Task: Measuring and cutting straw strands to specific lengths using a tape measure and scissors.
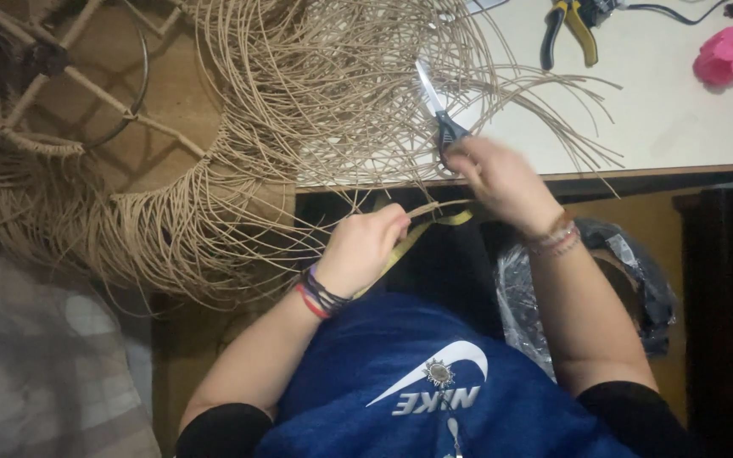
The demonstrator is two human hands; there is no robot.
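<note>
My right hand (496, 176) grips a pair of scissors (436, 103) by their dark handles, the blades pointing up and away over the table edge. My left hand (365, 244) is closed on a few tan rattan strands (422, 209) and a yellow tape (409, 240) that runs between both hands. The strands belong to a large woven rattan piece (214, 170) with many loose ends fanning out to the right. Its wooden and metal frame (69, 76) shows at the upper left.
A white table (663, 110) lies at the back right, with yellow-handled pliers (572, 30) and a pink flower-shaped object (730, 53) on it. A bag in dark plastic (629, 271) sits under my right arm. A checked cloth (36, 365) lies at the lower left.
</note>
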